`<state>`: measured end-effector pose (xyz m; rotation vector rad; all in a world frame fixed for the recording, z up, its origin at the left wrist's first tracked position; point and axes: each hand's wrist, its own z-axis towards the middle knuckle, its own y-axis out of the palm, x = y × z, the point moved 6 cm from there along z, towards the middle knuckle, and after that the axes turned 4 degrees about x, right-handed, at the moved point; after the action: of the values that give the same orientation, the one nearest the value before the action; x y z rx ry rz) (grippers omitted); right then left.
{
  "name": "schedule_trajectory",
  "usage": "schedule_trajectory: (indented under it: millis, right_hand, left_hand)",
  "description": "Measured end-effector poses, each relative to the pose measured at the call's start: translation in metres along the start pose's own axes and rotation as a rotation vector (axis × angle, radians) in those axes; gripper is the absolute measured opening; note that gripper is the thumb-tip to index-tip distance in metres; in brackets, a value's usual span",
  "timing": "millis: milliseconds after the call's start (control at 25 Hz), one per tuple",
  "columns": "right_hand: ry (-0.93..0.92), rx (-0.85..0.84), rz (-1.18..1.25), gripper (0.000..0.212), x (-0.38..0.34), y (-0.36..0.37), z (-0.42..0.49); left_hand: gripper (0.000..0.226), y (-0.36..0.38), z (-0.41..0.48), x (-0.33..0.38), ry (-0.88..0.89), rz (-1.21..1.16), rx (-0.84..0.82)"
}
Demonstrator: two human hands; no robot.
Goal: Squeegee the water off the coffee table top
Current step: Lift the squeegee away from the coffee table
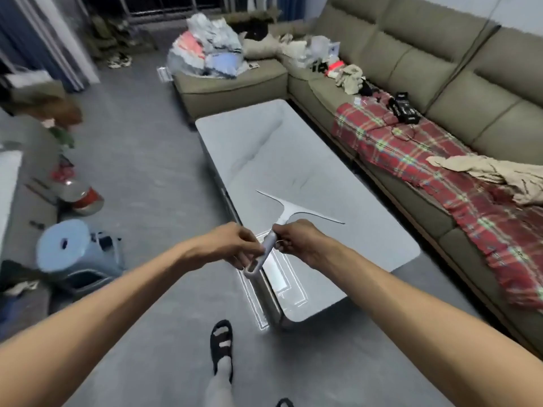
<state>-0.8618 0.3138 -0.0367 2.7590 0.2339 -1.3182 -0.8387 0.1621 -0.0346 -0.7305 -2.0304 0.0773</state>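
Note:
A white squeegee [289, 211] with a wide T-shaped blade is held over the near half of the grey coffee table [346, 198]. The blade points away from me and slants across the top. My left hand [232, 243] grips the lower part of the handle, near its looped end. My right hand [299, 240] is closed on the upper handle just below the blade. The table top shines, with a curved streak across its middle and reflections near the front corner. Whether the blade touches the surface I cannot tell.
An olive L-shaped sofa [458, 92] wraps the table's right and far sides, with a red plaid blanket [440, 171] and piled clothes. A blue stool [66, 245] and a red-based jar [83, 196] stand on the floor at left. My sandalled foot [221, 345] is by the table's near end.

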Motion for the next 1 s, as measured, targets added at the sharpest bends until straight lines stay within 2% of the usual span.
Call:
schedule_trajectory:
  millis: [120,200,360,440,640,800,1000]
  right_hand:
    - [-0.048,-0.124,-0.113,0.014,0.008,0.081,-0.034]
    - [-0.091,-0.237,-0.186,0.011,0.025,0.148,-0.057]
    - [-0.081,-0.434,-0.328,0.014,0.082,0.283,-0.113]
    - [-0.074,-0.524,-0.418,0.009,0.122,0.344,-0.149]
    - [-0.05,-0.732,-0.573,0.011,0.267,0.491,-0.262]
    - [0.027,-0.783,-0.67,0.014,0.401,0.572,-0.323]
    - [0.121,-0.786,-0.849,0.021,0.571,0.621,-0.361]
  left_hand:
    - [0.021,-0.022,-0.08,-0.044,-0.056,-0.056,0.163]
    - [0.014,-0.038,-0.14,-0.084,-0.112,-0.075,0.277]
    - [0.01,-0.054,-0.261,-0.185,-0.241,-0.157,0.43]
    - [0.007,-0.052,-0.323,-0.241,-0.312,-0.207,0.488]
    - [0.004,-0.012,-0.493,-0.412,-0.501,-0.214,0.574]
    - [0.014,0.037,-0.587,-0.538,-0.584,-0.224,0.602]
    - [0.019,0.123,-0.654,-0.684,-0.704,-0.206,0.57]
